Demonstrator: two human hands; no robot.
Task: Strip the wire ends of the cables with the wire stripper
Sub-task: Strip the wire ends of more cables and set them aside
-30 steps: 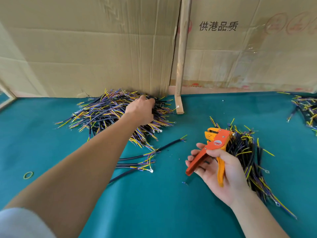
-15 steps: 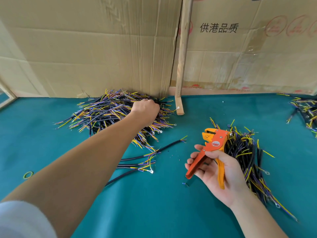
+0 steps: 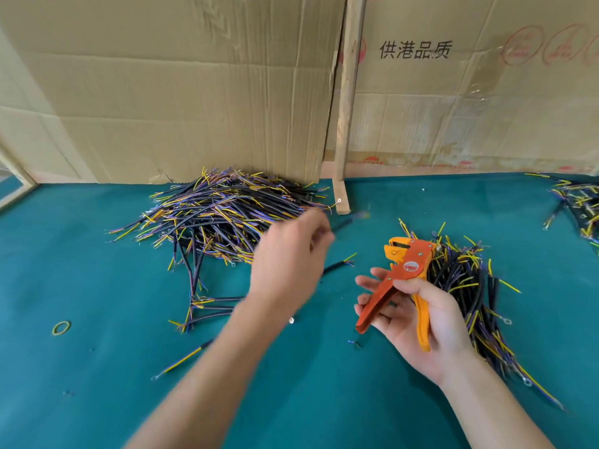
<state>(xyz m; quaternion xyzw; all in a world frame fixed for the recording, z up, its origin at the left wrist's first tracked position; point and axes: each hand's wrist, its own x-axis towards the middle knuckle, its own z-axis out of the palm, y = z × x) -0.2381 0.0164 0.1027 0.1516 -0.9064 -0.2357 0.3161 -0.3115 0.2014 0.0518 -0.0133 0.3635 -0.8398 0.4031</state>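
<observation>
Head view: left hand (image 3: 288, 260), blurred, pinches one cable (image 3: 348, 222) near the pile (image 3: 220, 215). Right hand (image 3: 418, 312) grips the wire stripper (image 3: 405, 270), its handles spread.

table (image 3: 97, 400): matt teal cloth | backing (image 3: 178, 92): creased cardboard (taped) | wire stripper (image 3: 405, 270): orange, smooth finish

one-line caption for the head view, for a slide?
Left hand carries a cable from the pile toward the stripper gripped in the right hand.
</observation>
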